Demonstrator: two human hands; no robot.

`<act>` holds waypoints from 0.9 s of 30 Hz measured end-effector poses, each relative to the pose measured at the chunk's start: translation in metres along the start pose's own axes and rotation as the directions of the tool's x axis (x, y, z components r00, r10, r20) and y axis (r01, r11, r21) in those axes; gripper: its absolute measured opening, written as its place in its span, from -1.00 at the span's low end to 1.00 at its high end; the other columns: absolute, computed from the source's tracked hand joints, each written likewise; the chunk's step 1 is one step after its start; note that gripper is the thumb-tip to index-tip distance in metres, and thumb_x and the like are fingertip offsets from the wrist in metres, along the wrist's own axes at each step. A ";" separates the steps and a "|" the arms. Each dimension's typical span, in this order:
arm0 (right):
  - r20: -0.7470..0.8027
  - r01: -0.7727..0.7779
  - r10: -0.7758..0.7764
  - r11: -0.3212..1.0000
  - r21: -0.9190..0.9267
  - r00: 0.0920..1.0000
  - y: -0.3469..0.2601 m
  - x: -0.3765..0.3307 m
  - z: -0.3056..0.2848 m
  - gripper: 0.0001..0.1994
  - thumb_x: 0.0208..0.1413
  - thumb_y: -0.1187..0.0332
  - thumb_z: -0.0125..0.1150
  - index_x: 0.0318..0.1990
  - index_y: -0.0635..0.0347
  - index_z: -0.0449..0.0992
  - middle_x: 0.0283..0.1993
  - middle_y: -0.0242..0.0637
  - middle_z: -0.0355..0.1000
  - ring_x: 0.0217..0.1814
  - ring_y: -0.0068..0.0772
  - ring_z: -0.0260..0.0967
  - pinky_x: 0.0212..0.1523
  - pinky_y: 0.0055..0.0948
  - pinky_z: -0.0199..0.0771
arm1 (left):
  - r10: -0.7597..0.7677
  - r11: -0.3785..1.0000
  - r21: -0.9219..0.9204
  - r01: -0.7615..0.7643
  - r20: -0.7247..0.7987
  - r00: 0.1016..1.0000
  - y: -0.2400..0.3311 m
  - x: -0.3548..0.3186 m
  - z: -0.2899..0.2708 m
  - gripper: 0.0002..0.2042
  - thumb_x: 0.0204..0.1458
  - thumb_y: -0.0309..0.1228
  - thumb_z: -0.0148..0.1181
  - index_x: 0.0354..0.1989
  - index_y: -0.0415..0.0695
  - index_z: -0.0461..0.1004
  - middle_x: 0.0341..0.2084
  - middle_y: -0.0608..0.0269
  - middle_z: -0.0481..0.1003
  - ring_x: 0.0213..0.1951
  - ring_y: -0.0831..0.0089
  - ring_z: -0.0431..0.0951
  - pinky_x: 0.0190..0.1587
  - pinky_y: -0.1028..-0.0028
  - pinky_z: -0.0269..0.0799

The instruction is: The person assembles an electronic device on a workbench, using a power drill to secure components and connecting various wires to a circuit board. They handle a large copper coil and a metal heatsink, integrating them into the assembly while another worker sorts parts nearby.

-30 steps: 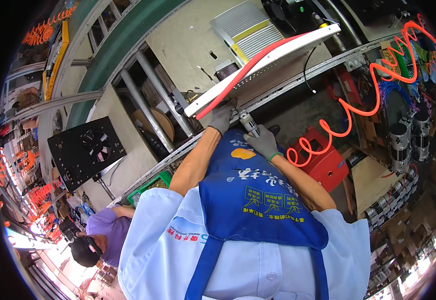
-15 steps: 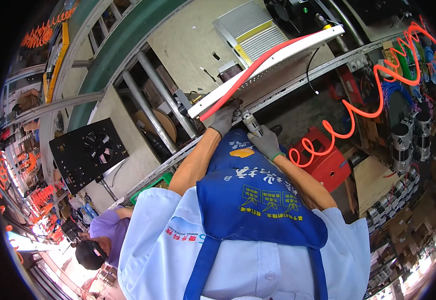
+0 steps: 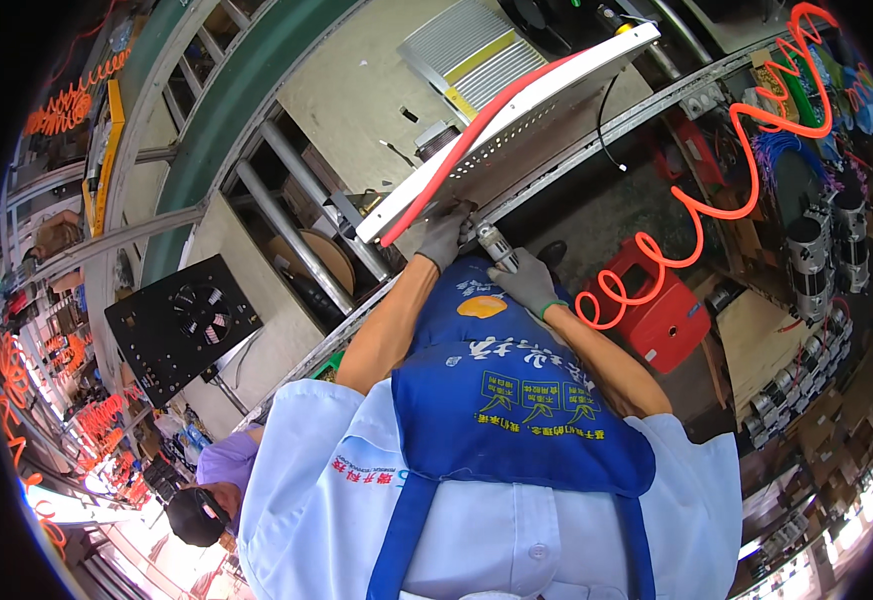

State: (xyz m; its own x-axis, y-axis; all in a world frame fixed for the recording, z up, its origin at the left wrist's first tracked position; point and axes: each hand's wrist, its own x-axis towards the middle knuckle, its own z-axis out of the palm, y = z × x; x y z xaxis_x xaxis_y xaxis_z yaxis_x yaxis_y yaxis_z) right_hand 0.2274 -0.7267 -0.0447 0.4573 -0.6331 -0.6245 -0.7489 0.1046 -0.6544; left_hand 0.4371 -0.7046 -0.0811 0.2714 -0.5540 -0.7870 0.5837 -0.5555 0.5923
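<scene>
Your gloved right hand (image 3: 529,283) grasps a silvery, cylindrical tool (image 3: 496,246) jutting past its fingertips, while a flat white panel (image 3: 521,119) slants just beyond your left hand's (image 3: 443,240) fingers, whose grip I can't tell.

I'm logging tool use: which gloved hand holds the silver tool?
The right hand, closed around the silver tool; the left hand is beside the left end of the white panel.

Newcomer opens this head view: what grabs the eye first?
Probably the orange-red coiled hose, looping down the right side, and the big blue apron at lower centre. Above the apron, the grey-gloved right hand grips a silver cylindrical tool, its tip near the gloved left hand. At upper centre, a red tube runs along a slanted white-edged panel.
</scene>
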 end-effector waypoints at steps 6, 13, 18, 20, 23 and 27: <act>0.014 -0.055 0.056 0.998 -0.022 0.998 0.001 0.014 0.008 -0.48 -0.07 -0.06 0.40 -0.20 0.25 0.50 -0.24 0.12 0.56 -0.12 0.14 0.55 -0.05 -0.11 0.49 | 0.008 1.000 0.016 -0.007 -0.027 1.000 -0.007 0.019 -0.004 -0.84 0.25 -0.28 0.19 -0.23 -0.11 0.55 -0.62 0.48 0.34 -0.67 0.72 0.19 -0.65 0.63 0.05; 0.008 -0.039 0.039 0.999 -0.015 0.999 0.004 0.015 0.012 -0.48 -0.08 -0.06 0.41 -0.20 0.24 0.50 -0.24 0.10 0.55 -0.12 0.15 0.54 -0.07 -0.11 0.48 | 0.033 0.997 0.068 -0.025 -0.110 0.993 -0.007 0.020 -0.001 -0.85 0.22 -0.28 0.22 -0.30 -0.08 0.55 -0.66 0.50 0.29 -0.68 0.72 0.16 -0.65 0.61 0.01; 0.001 -0.057 0.057 0.998 -0.038 0.998 0.002 0.018 0.015 -0.48 -0.06 -0.05 0.39 -0.17 0.23 0.49 -0.24 0.10 0.55 -0.11 0.16 0.53 -0.08 -0.08 0.47 | 0.052 0.997 0.062 -0.048 -0.071 0.996 -0.006 0.023 -0.005 -0.84 0.21 -0.28 0.22 -0.36 -0.07 0.53 -0.66 0.51 0.27 -0.68 0.72 0.15 -0.65 0.59 -0.01; 0.006 -0.071 0.072 0.996 -0.046 0.997 0.004 0.020 0.018 -0.49 -0.05 -0.05 0.37 -0.16 0.23 0.48 -0.22 0.11 0.54 -0.10 0.17 0.53 -0.07 -0.05 0.47 | 0.086 0.996 0.022 -0.086 0.000 0.996 -0.008 0.022 -0.008 -0.84 0.21 -0.29 0.22 -0.37 -0.06 0.52 -0.66 0.51 0.27 -0.67 0.72 0.15 -0.65 0.59 -0.02; 0.015 -0.108 0.109 0.993 -0.045 0.994 0.004 0.024 0.018 -0.49 -0.03 -0.06 0.34 -0.14 0.22 0.47 -0.20 0.12 0.54 -0.08 0.18 0.52 -0.06 -0.01 0.47 | 0.040 0.999 -0.036 -0.038 0.032 0.999 0.002 0.017 -0.004 -0.87 0.21 -0.31 0.22 -0.36 -0.05 0.51 -0.65 0.50 0.28 -0.67 0.72 0.16 -0.66 0.60 -0.03; -0.006 -0.099 0.099 0.995 -0.031 0.995 0.005 0.023 0.023 -0.49 -0.02 -0.04 0.34 -0.13 0.22 0.48 -0.22 0.12 0.55 -0.11 0.18 0.53 -0.08 -0.05 0.48 | 0.042 0.998 -0.048 -0.040 0.033 0.999 -0.007 0.025 -0.011 -0.89 0.22 -0.33 0.23 -0.31 -0.06 0.53 -0.64 0.49 0.31 -0.67 0.72 0.16 -0.67 0.61 -0.01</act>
State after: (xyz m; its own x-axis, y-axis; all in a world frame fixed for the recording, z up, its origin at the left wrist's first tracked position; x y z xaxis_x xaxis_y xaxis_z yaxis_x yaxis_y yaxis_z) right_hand 0.2451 -0.7235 -0.0724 0.3780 -0.6239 -0.6841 -0.8053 0.1431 -0.5754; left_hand 0.4477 -0.7078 -0.1068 0.2701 -0.5970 -0.7554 0.6080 -0.5026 0.6146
